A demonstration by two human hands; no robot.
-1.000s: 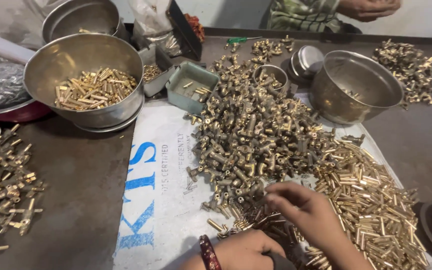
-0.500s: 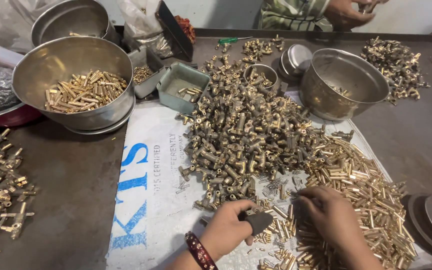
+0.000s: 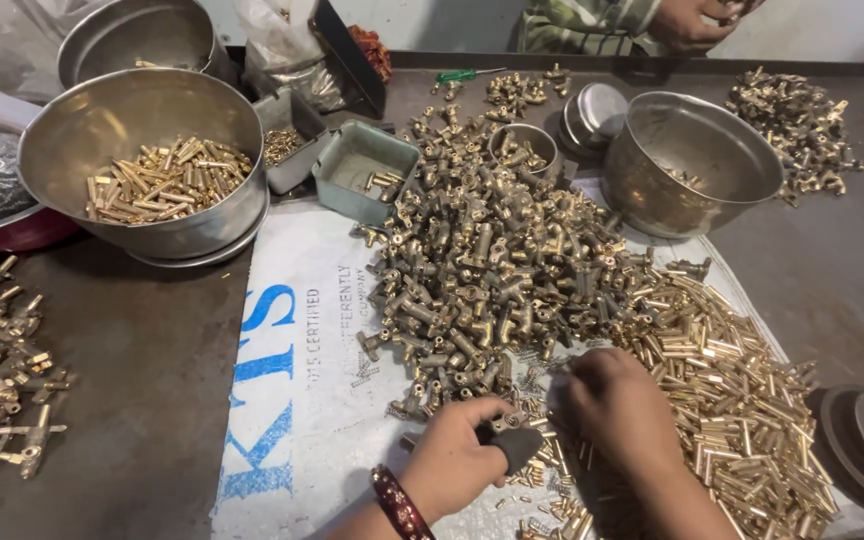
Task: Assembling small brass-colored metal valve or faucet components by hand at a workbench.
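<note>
The left hand (image 3: 452, 462) has its fingers wrapped around a small dark tool (image 3: 514, 442) that points right toward the right hand (image 3: 620, 408), whose curled fingers press on little brass pins (image 3: 552, 470) just below the big brass pile (image 3: 492, 270).

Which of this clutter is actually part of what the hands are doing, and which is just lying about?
In hand:
left hand gripping dark tool
right hand on the sack
brass fittings heap
brass pins pile

Lying about:
big steel bowl of pins
empty steel pot
green tray
green screwdriver
</note>
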